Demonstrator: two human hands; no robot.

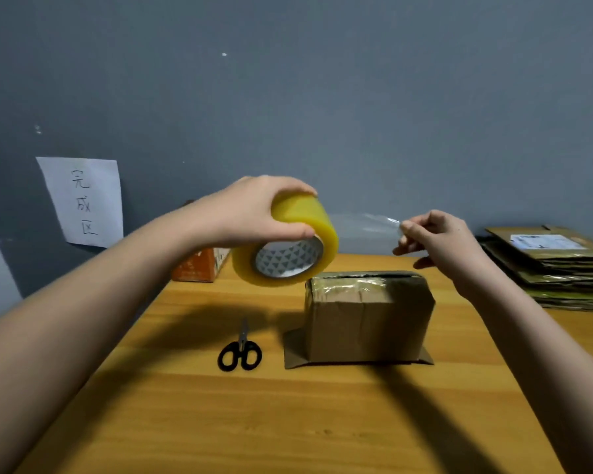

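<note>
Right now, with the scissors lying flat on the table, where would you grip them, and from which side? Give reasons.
Probably the black handle loops of the scissors, from above on the near side: the loops face the person, the shut blades point away, and the cardboard box crowds their right.

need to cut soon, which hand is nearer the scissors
Left. The left hand, gripping the tape roll, is up above the scissors; the right hand, pinching the tape end, is off to their right above the cardboard box.
</note>
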